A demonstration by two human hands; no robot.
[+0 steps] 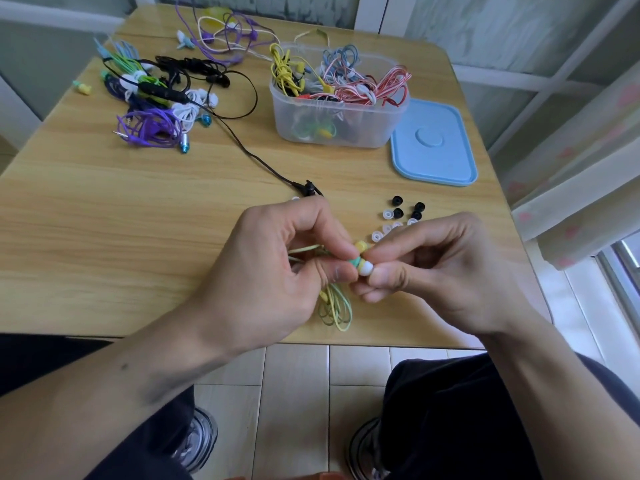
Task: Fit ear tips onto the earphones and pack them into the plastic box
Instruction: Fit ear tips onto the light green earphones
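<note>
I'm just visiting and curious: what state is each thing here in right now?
plastic box: open, part-filled with coiled earphones
blue lid: off, flat beside the box
green-yellow earphone: pinched by left hand
white ear tip: pinched by right hand, at earphone's end
spare ear tips: loose on table

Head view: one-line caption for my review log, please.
Left hand pinches a green-yellow earbud while right hand presses on a white ear tip.

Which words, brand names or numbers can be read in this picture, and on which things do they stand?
None can be read.
The blue lid bears only a plain raised circle, no letters.
The clear plastic box shows no label.
The earphones on the table are too small to show any print.
</note>
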